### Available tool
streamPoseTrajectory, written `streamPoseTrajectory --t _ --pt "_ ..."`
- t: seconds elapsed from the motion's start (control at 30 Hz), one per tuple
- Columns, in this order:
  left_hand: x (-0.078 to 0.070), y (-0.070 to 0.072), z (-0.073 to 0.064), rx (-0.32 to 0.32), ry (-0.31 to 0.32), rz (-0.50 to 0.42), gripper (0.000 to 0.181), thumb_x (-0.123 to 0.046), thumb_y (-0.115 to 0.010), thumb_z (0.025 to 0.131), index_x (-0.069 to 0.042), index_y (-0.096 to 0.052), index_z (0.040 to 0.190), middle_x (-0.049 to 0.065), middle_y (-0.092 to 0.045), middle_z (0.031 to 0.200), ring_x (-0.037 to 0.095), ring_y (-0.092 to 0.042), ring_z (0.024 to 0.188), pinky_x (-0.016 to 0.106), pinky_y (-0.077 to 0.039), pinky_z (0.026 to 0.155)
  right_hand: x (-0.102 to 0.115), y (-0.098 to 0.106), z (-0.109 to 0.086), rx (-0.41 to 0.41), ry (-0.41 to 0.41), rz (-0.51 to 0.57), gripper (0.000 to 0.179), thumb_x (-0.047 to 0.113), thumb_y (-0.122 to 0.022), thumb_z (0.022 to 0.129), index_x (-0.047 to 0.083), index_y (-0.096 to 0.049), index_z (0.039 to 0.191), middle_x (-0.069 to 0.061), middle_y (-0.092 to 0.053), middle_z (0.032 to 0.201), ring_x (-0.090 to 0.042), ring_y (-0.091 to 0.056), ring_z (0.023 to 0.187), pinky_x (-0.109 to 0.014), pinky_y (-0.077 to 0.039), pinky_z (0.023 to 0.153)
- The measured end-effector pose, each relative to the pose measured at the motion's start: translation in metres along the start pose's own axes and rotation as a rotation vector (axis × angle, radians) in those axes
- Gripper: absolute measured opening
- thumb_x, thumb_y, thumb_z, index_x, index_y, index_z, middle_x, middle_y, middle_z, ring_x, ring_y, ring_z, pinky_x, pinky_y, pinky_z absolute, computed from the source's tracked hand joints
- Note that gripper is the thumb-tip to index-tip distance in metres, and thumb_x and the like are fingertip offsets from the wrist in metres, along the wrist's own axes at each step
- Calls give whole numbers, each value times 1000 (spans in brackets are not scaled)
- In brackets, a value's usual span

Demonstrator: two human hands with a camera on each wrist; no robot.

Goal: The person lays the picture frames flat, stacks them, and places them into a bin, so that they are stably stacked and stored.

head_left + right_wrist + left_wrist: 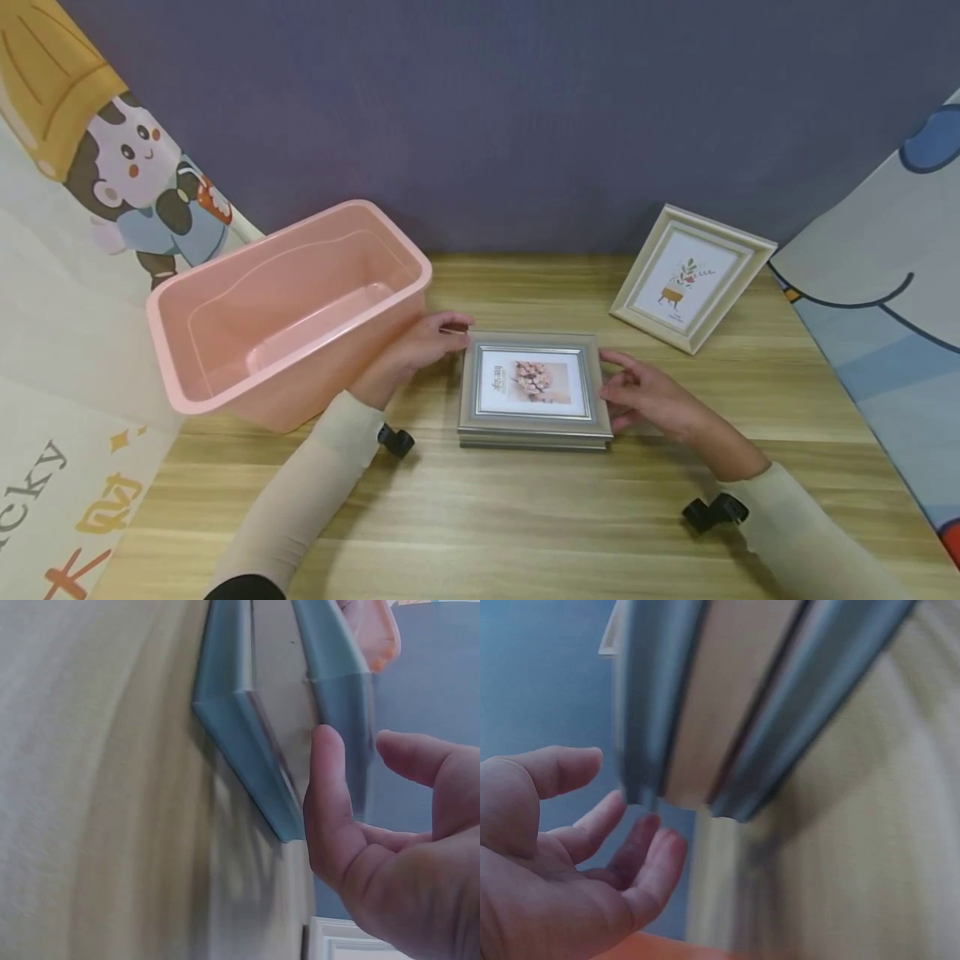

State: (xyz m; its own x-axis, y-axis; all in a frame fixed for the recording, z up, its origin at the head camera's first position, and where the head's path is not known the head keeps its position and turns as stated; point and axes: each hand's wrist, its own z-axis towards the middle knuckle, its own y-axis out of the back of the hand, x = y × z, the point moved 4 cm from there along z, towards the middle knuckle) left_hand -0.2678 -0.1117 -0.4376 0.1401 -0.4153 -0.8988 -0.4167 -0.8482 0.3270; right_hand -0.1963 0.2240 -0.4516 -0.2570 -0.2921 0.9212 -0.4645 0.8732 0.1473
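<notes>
Stacked picture frames (536, 383) on the worktop (540, 525), left hand (420, 346) spread loosely at the far corner, right hand (648, 396) wide, thumb raised, at the opposite side! Looks like grip-setting; lifting calls for both closing evenly. Beyond, left: pink tub (322, 367).

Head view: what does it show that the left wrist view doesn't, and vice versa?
Only the head view: the flower print, the right hand, and the plant print in the cream picture frame.
Only the left wrist view: the tan layer between two grey edges, and left palm.
Both: the left hand, the stacked picture frames, the wooden tabletop.
</notes>
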Motion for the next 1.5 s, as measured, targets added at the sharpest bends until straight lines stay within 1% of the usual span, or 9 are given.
streamPoseTrajectory --t 0.13,0.3,0.5,0.73,0.87,1.0,1.23,1.4,1.5 --pt "-18 3 0 -10 -55 93 48 -20 -61 101 -7 -52 146 18 -54 148 32 -53 133 46 -48 110 8 8 -4 -25 21 -43 73 8 -60 100 -2 -20 159 -16 -56 108 -22 -69 90 -45 -64 76" --pt "-42 0 -1 15 -66 143 47 -28 -60 102 -16 -53 147 11 -53 150 29 -52 134 46 -49 110 20 22 -9 -54 44 -61 69 6 -57 101 -4 -21 158 -15 -55 108 -21 -69 90 -44 -64 76" --pt "-71 -11 1 48 -99 165 50 -33 -63 100 -21 -52 147 3 -51 152 25 -51 136 45 -48 111 36 39 -17 -90 80 -88 68 9 -57 102 -4 -21 158 -10 -54 108 -18 -70 92 -37 -64 75" --pt "-102 -30 16 99 -157 196 55 -27 -63 100 -19 -46 152 5 -48 155 27 -49 140 44 -46 113 57 64 -31 -197 141 -165 65 18 -56 105 -2 -24 158 -6 -52 111 -8 -69 92 -33 -64 79" --pt "-113 -43 30 131 -181 208 57 -26 -62 101 -16 -42 154 6 -44 158 28 -45 144 43 -41 118 68 81 -39 -276 199 -201 57 18 -55 106 3 -32 155 0 -52 112 -3 -67 93 -27 -62 80" --pt "-120 -56 48 154 -204 218 57 -26 -62 101 -15 -43 153 5 -45 158 25 -44 145 40 -41 118 77 98 -45 -415 230 -265 50 22 -53 106 10 -38 153 9 -52 112 4 -64 92 -18 -60 79" --pt "-130 -84 83 192 -214 274 57 -24 -62 101 -7 -43 152 10 -48 155 25 -47 142 36 -43 117 87 124 -50 -780 225 -312 50 27 -57 103 11 -47 150 18 -48 109 7 -53 96 -6 -50 75" --pt "-136 -101 108 181 -212 375 54 -27 -60 102 -9 -45 151 9 -51 153 23 -49 140 33 -43 116 85 143 -50 -1011 140 -323 53 30 -56 101 16 -47 151 23 -42 119 8 -42 105 -19 -42 93" --pt "-141 -108 119 167 -216 423 53 -28 -59 102 -9 -47 150 8 -53 151 23 -51 138 32 -44 114 81 155 -48 -1078 78 -274 57 32 -56 100 22 -42 153 17 -40 136 3 -40 114 -25 -41 101"
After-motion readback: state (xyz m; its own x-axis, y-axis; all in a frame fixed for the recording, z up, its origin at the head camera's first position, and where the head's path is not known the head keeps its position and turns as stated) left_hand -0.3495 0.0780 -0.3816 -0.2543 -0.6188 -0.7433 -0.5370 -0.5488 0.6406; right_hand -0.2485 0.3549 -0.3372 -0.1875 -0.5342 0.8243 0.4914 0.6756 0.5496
